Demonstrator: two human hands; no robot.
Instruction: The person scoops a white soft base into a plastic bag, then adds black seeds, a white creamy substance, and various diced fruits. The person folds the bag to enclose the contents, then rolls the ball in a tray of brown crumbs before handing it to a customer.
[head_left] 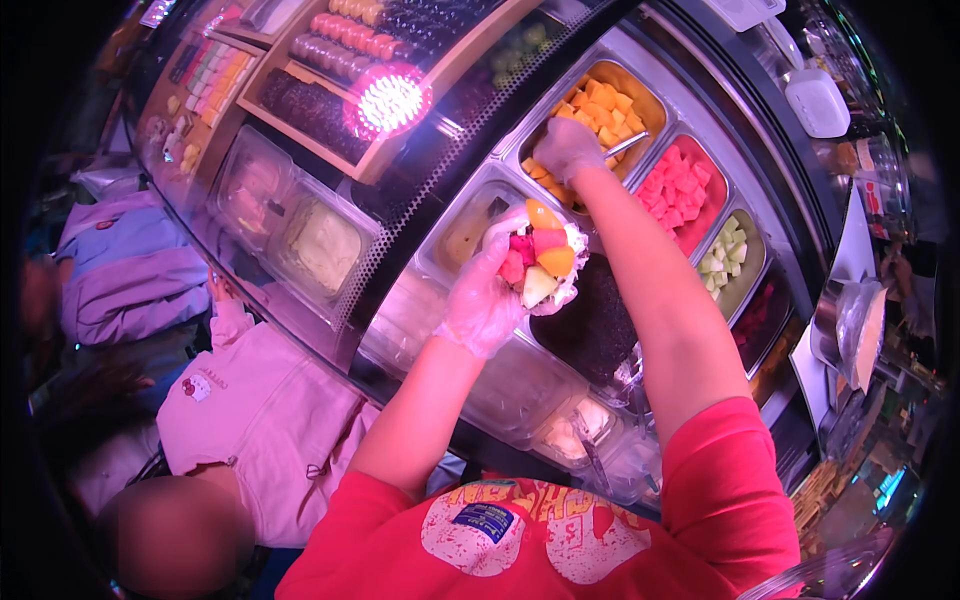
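My left hand point(480, 300), in a clear plastic glove, holds a fruit-topped dessert point(540, 255). White cream edges it, with orange, red and pale green fruit pieces on top. My gloved right hand point(569, 150) is down in a metal pan point(652, 92) of orange mango cubes point(603, 108), its fingers curled and their tips hidden. A metal utensil handle point(627, 143) sticks out beside that hand. Cubes of watermelon point(677, 188) fill the pan beside it, and pale green melon cubes point(725, 252) lie in another. Under my right forearm is a pan of something dark point(590, 325).
A curved glass case on the left holds rows of coloured sweets point(355, 45) and a tub of pale cream point(325, 245). Beyond the glass stands a person in a pink jacket point(260, 410). Clear containers point(580, 430) sit near my body. A white dispenser point(817, 103) is at right.
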